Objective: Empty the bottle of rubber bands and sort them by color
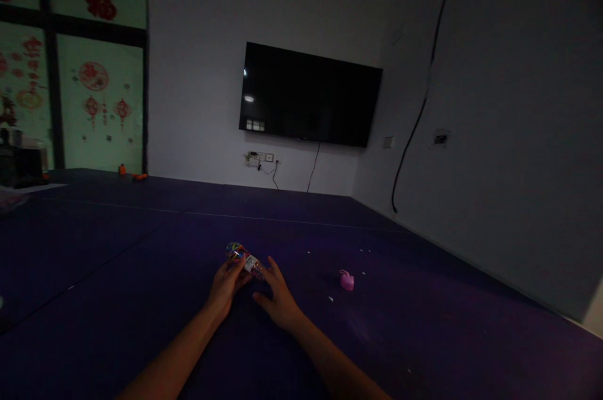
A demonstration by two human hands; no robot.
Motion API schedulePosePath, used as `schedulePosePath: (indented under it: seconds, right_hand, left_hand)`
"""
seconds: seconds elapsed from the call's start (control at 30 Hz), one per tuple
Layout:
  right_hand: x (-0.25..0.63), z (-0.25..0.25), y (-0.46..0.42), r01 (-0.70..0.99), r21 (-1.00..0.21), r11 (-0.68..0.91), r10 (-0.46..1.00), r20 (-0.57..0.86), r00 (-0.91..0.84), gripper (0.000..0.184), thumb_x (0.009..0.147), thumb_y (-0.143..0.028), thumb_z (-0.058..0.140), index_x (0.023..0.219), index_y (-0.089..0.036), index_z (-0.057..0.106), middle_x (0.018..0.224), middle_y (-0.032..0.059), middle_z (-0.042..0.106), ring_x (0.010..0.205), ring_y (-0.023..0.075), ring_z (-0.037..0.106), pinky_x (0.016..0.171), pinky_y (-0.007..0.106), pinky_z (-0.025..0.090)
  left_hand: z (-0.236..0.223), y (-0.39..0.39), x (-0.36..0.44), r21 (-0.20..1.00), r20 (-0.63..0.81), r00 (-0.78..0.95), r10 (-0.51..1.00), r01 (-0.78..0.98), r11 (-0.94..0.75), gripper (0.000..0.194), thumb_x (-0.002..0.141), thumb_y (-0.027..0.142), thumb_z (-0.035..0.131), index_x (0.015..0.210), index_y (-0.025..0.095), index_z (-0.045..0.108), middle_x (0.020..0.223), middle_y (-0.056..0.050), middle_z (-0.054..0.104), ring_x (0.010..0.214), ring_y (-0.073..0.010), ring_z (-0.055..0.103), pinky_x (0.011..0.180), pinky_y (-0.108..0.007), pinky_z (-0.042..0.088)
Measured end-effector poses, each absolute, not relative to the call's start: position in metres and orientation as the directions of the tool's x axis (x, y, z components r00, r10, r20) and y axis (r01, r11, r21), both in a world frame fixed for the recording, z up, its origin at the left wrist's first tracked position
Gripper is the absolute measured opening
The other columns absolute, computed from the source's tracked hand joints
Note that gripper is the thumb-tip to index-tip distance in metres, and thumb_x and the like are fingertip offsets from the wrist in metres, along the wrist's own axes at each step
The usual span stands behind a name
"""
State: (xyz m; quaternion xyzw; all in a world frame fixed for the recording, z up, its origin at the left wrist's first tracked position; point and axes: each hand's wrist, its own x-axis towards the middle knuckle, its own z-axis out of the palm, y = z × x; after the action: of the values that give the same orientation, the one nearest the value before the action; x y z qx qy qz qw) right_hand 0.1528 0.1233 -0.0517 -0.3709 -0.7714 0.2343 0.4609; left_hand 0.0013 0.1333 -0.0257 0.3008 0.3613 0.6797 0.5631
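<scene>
My left hand (227,284) is closed around a small, shiny, see-through container (250,264) with many-coloured contents and a white label. It is held tilted, its far end up to the left; what is inside is too small to make out. My right hand (281,301) is at the container's lower right end, thumb and fingers spread apart, fingertips close to or touching it. To the right, on the dark purple surface (164,299), lies a small pink cap-like piece (347,281) with a loop on top.
Small white scraps (330,299) are scattered around the pink piece. Orange objects (140,177) lie at the far left edge, near a black box (21,166). Beyond the surface, a television (311,95) hangs on the wall, and a black cable (414,130) runs down the right wall.
</scene>
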Motion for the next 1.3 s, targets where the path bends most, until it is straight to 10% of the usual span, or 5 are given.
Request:
schedulePosePath:
  seconds: [0.97,1.3]
  right_hand:
    - [0.152,-0.041,0.119,0.623,-0.628,0.467,0.843,0.528,-0.100,0.027,0.076,-0.013,0.055,0.099,-0.020,0.069,0.112,0.0086,0.063,0.107,0.0224,0.058,0.096,0.037,0.042]
    - [0.161,-0.028,0.103,0.879,-0.405,0.251,0.906,0.417,-0.067,0.024,0.081,-0.017,0.046,0.069,-0.018,0.066,0.072,0.0067,0.067,0.069,0.0178,0.062,0.061,0.024,0.039]
  left_hand:
    - [-0.026,0.132,0.003,0.841,0.065,-0.291,0.954,-0.498,-0.209,0.038,0.065,0.020,0.078,0.098,0.017,0.057,0.080,-0.003,0.069,0.071,-0.0151,0.068,0.069,-0.026,0.055]
    - [-0.028,0.133,0.004,0.870,0.061,-0.292,0.954,-0.453,-0.194,0.042,0.068,0.018,0.076,0.105,0.018,0.056,0.085,-0.005,0.069,0.074,-0.0151,0.068,0.070,-0.025,0.054]
